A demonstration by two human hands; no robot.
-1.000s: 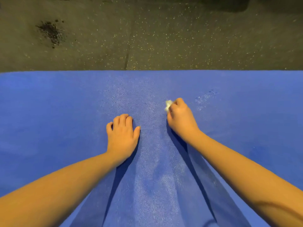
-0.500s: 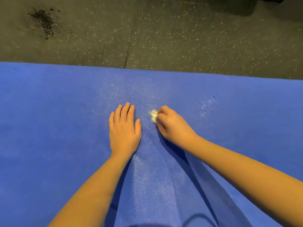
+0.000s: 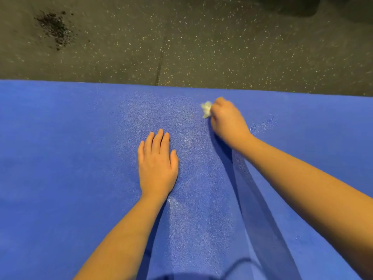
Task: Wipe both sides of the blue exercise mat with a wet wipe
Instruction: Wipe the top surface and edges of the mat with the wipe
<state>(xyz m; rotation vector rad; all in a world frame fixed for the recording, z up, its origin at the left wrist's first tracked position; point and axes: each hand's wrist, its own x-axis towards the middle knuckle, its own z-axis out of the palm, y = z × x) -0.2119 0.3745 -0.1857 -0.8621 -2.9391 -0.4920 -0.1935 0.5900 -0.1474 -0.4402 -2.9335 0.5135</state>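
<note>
Right fingers: the fingers of the right hand are curled tightly round a small crumpled white wet wipe, which pokes out at the left side of the fist. The knuckles face up.
Left fingers: the fingers of the left hand lie straight and close together, palm flat down, holding nothing.
Wet wipe: it is down against the mat, near the far edge and a little right of centre, and slightly blurred.
Hands: they are apart, the right one farther away and to the right of the left.
Exercise mat: the blue textured foam exercise mat lies flat on the floor and fills the near part of the view from left to right. Both bare forearms reach over it from the near side.
Mat surface: a paler shiny band runs near to far between the hands. A patch of small droplets sits just right of the right wrist.
Floor: a dark grey speckled rubber floor lies beyond the far edge, with a seam running away near the centre.
Stain: a black crumbly blotch lies on the floor at far left.
</note>
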